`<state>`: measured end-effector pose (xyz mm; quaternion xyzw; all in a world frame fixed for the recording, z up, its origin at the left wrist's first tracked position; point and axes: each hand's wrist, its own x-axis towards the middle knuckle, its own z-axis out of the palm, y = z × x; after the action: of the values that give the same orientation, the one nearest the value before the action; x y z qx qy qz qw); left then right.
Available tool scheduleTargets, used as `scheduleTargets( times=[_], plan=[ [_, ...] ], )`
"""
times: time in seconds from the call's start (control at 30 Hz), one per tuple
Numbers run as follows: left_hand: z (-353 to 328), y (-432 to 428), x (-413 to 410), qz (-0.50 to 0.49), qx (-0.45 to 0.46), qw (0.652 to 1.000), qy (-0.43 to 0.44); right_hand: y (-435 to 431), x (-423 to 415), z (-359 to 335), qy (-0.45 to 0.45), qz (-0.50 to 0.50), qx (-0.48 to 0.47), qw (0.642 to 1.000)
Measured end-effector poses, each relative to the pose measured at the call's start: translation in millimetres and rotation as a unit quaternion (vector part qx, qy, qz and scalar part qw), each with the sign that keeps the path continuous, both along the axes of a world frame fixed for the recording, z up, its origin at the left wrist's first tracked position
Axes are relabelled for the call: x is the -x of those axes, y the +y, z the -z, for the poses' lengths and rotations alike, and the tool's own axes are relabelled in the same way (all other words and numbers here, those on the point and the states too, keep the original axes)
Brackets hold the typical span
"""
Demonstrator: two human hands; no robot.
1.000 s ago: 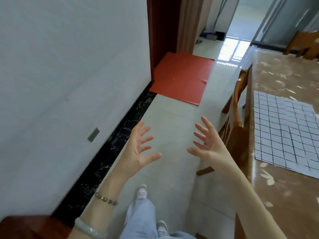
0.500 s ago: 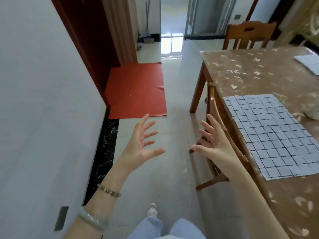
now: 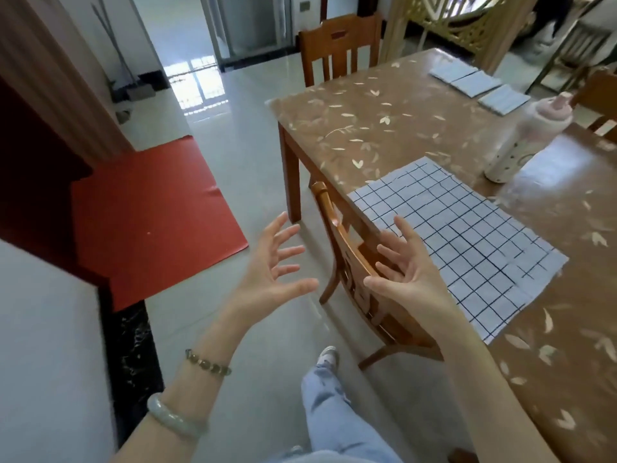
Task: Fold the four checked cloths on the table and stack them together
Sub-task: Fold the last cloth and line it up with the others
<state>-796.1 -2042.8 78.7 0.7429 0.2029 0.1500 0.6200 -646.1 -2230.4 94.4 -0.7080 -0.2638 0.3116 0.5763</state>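
Well, nothing held yet. Both empty: left grip (image 3: 270,272) wide, fingers splayed, palm turned in, up over the floor (image 3: 233,162). Same for right grip (image 3: 410,275): wide, holding nothing, raised in front of the near chair (image 3: 354,262), fingertips crossing the cloth's edge in view. Touching it or not, can't tell; prob. not.

Big checked cloth (image 3: 467,235) spread flat & unfolded on the table (image 3: 367,128), at 3 o'clock from the right grip, its near side right along the table rim. Three far cloths (image 3: 475,83) at 1 o'clock, far end of the table, side by side. Smaller, maybe folded already; too far to be sure.

Handling, as a guess: thin woven fabric, pale blue-grey w/ dark grid lines. Light, limp, zero stiffness, so bound to sag & drape once lifted. Best pinched at two adjacent corners, one per grip, then carried over to the opposite edge. Grid handy for lining up edges. Faint creases across it, poss. old fold lines to follow.

Glossy brown table cover w/ leaf print looks slick, so cloth may slide under a push. Flat palm to pin it while smoothing.

Pale spotted bottle (image 3: 521,142) w/ pink cap, upright at 2 o'clock, just beyond the cloth's far corner. Worth minding when flipping fabric that way.
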Motion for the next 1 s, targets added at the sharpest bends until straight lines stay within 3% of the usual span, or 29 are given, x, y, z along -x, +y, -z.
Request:
scheduleTargets(
  times=[0.57, 1.0],
  plan=[
    [2.2, 68.5, -250.4, 0.202, 0.027, 0.978, 0.038, 7.2, -154.2, 1.7, 0.056, 0.223, 0.0, 0.973],
    [17.6, 76.1, -409.9, 0.396, 0.022, 0.916, 0.062, 1.6, -214.2, 18.4, 0.074, 0.41, 0.017, 0.909]
  ],
)
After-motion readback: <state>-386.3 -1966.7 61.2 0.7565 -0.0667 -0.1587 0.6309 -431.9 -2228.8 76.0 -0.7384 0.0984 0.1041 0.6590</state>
